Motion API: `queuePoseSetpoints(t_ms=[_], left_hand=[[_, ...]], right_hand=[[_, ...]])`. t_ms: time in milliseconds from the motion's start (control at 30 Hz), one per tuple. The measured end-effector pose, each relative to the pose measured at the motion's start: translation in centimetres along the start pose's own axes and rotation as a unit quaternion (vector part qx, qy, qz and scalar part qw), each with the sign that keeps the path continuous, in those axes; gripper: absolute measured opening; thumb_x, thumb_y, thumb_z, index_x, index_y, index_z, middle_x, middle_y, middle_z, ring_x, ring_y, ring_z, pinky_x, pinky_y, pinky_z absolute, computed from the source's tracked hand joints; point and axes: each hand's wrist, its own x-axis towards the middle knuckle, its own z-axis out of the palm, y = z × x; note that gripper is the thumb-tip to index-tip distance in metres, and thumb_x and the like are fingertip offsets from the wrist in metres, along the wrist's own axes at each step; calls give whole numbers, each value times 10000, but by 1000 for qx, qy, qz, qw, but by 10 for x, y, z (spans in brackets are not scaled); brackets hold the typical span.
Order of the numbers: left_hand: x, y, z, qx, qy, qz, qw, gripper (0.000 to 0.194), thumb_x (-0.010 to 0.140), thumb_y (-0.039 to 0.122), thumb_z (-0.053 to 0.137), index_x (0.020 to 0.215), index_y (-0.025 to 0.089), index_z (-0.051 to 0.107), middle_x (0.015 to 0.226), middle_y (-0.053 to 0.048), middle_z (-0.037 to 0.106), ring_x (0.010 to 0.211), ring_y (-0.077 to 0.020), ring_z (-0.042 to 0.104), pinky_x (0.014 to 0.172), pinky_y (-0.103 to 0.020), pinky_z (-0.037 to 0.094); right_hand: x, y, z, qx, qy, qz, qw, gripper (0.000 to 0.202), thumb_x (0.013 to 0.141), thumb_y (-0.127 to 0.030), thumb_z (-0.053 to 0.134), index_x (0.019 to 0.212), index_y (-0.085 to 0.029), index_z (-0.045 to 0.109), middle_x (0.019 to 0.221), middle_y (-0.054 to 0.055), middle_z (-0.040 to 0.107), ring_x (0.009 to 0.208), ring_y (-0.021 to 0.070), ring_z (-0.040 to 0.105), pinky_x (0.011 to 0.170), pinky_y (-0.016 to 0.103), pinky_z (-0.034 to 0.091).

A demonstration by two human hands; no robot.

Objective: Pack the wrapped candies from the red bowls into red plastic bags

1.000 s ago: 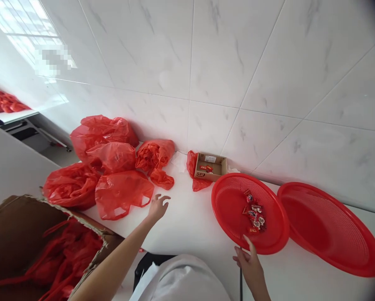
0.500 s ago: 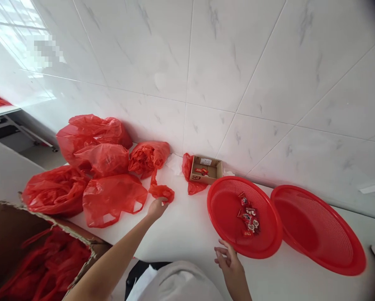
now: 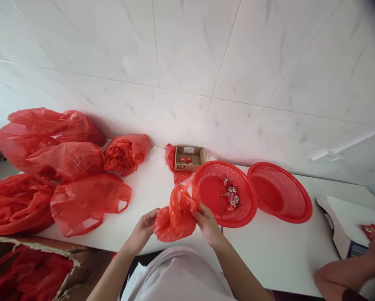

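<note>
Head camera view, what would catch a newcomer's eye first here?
Probably the crumpled red plastic bag near the centre, between the left hand and the right hand. Next, the perforated red basket just to its right, with wrapped candies inside. Bulging red bags crowd the left side of the white table.

Red bag (image 3: 174,223), red basket (image 3: 210,195), white wall (image 3: 187,50) (grey-veined)
</note>
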Motion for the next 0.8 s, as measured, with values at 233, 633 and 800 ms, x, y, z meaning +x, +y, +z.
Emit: queuePoseSetpoints(t_ms=[233, 633, 800], left_hand=[[21, 2, -41, 223, 232, 113, 940, 170, 712, 364, 637, 682, 209, 573, 780, -12, 587, 769, -166, 557, 727, -283, 476], [19, 23, 14, 478, 237, 255, 806, 490, 850, 379, 594, 1309, 280, 455, 1408, -111, 425, 1317, -278, 413, 1059, -456, 378], [42, 2, 32, 609, 167, 150, 761, 714, 767, 166, 630, 1426, 278, 378, 1560, -115, 239, 1428, -345, 214, 1112, -501, 255]], right_hand=[[-7, -42, -42, 88, 216, -117, 965, 241, 802, -419, 693, 985, -276, 633, 1119, 19, 665, 1022, 221, 635, 815, 377, 551], [-24, -37, -14, -200, 13, -165, 966, 158, 893, -329, 541, 903, -234, 666, 980, 38, 689, 952, 193, 623, 890, 334, 478], [-32, -28, 2, -235, -95, -138, 958, 231, 939, -318, 471, 932, -243, 690, 994, 35, 690, 936, 179, 631, 867, 315, 478]])
